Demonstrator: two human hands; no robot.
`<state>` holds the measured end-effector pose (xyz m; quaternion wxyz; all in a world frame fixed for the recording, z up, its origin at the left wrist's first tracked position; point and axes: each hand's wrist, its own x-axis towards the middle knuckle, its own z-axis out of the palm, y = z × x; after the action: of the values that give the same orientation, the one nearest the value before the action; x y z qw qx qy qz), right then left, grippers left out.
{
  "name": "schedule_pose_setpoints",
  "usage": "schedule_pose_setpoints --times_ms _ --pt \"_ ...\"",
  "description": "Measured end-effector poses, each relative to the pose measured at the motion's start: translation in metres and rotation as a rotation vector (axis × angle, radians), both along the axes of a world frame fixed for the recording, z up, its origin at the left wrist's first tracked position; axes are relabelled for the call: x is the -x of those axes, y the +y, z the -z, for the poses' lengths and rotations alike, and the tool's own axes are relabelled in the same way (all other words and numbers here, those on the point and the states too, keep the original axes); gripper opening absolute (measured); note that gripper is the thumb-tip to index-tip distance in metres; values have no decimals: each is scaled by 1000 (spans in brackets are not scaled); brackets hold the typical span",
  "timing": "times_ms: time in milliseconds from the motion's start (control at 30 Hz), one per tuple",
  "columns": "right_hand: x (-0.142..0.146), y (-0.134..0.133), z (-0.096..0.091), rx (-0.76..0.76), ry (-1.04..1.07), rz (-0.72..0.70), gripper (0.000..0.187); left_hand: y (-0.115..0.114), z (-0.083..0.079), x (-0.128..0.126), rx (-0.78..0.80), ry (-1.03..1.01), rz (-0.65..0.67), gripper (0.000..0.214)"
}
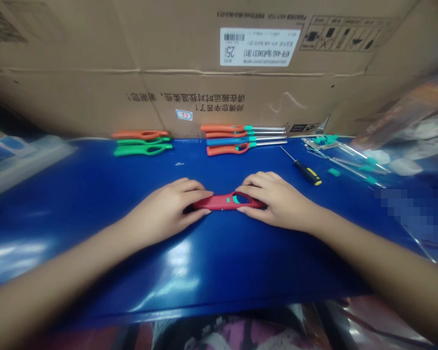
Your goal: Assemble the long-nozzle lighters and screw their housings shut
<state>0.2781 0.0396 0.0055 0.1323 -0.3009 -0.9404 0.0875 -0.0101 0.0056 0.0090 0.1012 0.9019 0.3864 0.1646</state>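
Observation:
Between my two hands lies a red lighter handle [221,201] with a teal trigger showing in its finger loop. No metal tube shows on it. My left hand [178,204] grips its left end between thumb and fingers. My right hand [273,199] pinches the loop end on the right, fingers over the far side and thumb on the near side. Both ends of the handle are partly covered by my fingers. It rests on, or just above, the blue table [211,262]; I cannot tell which.
Behind stand orange and green lighter handles [142,148] and a stack of long-tube lighters [228,141]. A black-yellow screwdriver [308,173] lies right of them, near metal tubes with teal pieces [350,155]. A large cardboard box [95,92] walls off the back; a clear bag [25,160] lies left.

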Motion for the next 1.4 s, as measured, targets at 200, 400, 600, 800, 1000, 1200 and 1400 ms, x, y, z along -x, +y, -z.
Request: schedule_pose_setpoints --times_ms 200,400,600,800,1000,1200,1400 --pt "0 1 3 -16 -21 26 36 -1 2 -1 -93 61 0 29" --pt "0 0 4 -89 -89 -1 40 -2 0 -3 -275 211 62 34" --pt "-1 2 1 -141 -69 -47 36 3 5 -1 -228 120 80 29" --pt "-4 2 -2 -214 45 -100 30 0 6 -2 -202 -4 49 29" --pt "-3 0 -5 -305 30 -146 31 -3 3 -5 -178 -39 80 27" --pt "-4 -1 -7 -308 3 -151 32 -5 5 -8 -125 -101 79 26" --pt "-7 -1 -10 -316 45 -125 29 -2 5 -8 -60 -271 26 25"
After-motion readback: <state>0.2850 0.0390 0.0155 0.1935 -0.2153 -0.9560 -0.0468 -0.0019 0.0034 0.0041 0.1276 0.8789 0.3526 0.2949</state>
